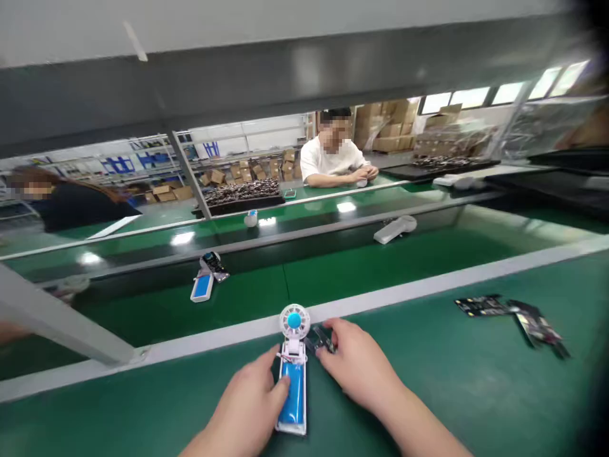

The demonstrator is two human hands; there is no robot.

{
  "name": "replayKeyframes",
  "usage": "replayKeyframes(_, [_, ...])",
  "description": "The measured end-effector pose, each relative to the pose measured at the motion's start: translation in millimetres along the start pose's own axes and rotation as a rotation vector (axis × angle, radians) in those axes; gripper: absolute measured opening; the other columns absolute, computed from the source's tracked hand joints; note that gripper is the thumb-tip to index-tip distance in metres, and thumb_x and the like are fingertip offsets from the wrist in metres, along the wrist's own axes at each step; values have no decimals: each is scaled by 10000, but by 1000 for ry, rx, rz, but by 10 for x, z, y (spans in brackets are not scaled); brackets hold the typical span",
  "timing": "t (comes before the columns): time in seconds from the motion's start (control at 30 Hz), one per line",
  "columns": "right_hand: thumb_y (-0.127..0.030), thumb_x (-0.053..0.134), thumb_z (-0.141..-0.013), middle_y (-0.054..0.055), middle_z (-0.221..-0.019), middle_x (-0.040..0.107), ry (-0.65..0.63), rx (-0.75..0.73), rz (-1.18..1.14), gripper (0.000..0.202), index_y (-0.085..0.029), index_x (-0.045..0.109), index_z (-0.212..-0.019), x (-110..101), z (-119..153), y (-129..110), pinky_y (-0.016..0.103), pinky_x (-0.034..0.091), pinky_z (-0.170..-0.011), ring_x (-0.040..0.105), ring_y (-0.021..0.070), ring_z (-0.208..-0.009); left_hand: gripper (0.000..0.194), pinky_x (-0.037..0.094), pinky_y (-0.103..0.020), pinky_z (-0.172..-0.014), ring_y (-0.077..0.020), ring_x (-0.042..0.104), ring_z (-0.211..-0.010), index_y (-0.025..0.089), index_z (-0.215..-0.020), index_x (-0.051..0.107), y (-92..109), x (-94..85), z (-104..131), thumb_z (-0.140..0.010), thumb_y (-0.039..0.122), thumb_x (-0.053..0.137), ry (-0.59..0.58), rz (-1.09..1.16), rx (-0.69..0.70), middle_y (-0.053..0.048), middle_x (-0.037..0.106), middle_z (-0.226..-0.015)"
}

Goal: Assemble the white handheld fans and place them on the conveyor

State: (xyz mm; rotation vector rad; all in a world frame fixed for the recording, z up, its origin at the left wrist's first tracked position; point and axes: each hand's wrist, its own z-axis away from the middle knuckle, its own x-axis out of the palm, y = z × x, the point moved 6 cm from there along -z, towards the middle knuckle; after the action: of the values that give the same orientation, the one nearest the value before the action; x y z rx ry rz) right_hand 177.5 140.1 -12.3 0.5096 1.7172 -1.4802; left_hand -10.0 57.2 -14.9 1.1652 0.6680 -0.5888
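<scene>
A white handheld fan (294, 322) with a blue hub lies on the green work surface (428, 374), its handle shell open around a blue battery (292, 397). My left hand (252, 397) holds the handle from its left side, with the thumb on the battery and a finger near the hinge. Just right of the fan head, my right hand (354, 358) pinches a small dark circuit board (321, 339), which is blurred. Thin wires show near the hinge.
Dark circuit boards (483, 306) lie at the right. Beyond the pale rail (380, 301), an opened fan (202, 285) and a white fan (394, 229) lie on the green belt. Two people sit across. A metal post (61, 311) slants at the left.
</scene>
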Motion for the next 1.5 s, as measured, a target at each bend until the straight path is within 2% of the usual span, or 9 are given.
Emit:
replayKeyframes(0.17, [-55, 717, -883, -13, -857, 633, -76, 11, -112, 161, -211, 702, -921, 54, 128, 36, 244, 398, -637, 609, 193, -775, 455, 461, -317, -810, -182, 633, -841, 232, -1268, 613, 20, -86, -218, -863, 428, 549, 81, 109, 39, -20, 691, -973])
replayKeyframes(0.33, [-61, 488, -1026, 56, -1086, 638, -41, 35, 10, 252, -198, 591, -1210, 35, 144, 38, 334, 433, -784, 612, 266, -969, 173, 472, -293, -832, -180, 653, -890, 209, -885, 713, 60, -11, -345, -805, 317, 604, 139, 192, 41, -18, 720, -937])
replayKeyframes(0.43, [-168, 471, -1059, 46, -1014, 654, -37, 107, -106, 199, -211, 488, -1253, 68, 145, 87, 347, 442, -741, 624, 274, -922, 162, 479, -276, -814, -158, 650, -871, 211, -898, 683, 80, 47, -342, -789, 217, 564, 156, 231, 59, -5, 715, -938])
replayKeyframes(0.57, [-188, 663, -941, -16, -967, 643, -42, 135, -367, 352, -261, 441, -1205, 135, 168, 89, 307, 448, -729, 623, 235, -878, 146, 482, -268, -699, -153, 626, -744, 212, -892, 683, 81, 90, -322, -775, 253, 605, 142, 254, 73, 8, 693, -814])
replayKeyframes(0.77, [-22, 603, -830, -44, -1014, 616, -130, -60, -569, 367, -261, 528, -1097, 120, 217, -78, 265, 445, -800, 598, 185, -919, 150, 468, -277, -675, -149, 612, -690, 226, -870, 719, 70, 116, -225, -802, 275, 594, 129, 237, 94, 15, 686, -751])
replayKeyframes(0.93, [-49, 640, -765, -38, -1057, 573, -149, -228, -512, 380, -259, 579, -1076, 17, 268, -183, 253, 436, -834, 559, 178, -964, 63, 464, -302, -713, -161, 611, -741, 210, -784, 668, 50, 127, -143, -785, 232, 608, 185, 220, 126, 6, 683, -795])
replayKeyframes(1.23, [-186, 622, -800, -27, -1074, 562, -183, -230, -494, 314, -265, 576, -1101, 33, 247, -154, 286, 443, -842, 554, 187, -964, 192, 474, -281, -792, -138, 616, -831, 232, -816, 697, 190, 190, -129, -784, 67, 606, 209, 236, 375, 31, 702, -846])
replayKeyframes(1.4, [-189, 663, -790, -16, -1117, 503, -303, -284, -555, 311, -298, 638, -1080, 3, 257, -175, 288, 423, -880, 518, 195, -1032, 133, 457, -312, -797, -152, 576, -837, 215, -862, 674, 243, 179, -74, -874, 124, 577, 185, 213, 511, 13, 698, -885])
replayKeyframes(1.5, [-164, 656, -797, -9, -1080, 503, -295, -315, -524, 313, -317, 668, -1070, -10, 256, -167, 297, 424, -877, 514, 199, -1026, 146, 454, -320, -791, -156, 557, -838, 200, -889, 652, 257, 175, -35, -899, 119, 531, 163, 207, 550, -4, 679, -902])
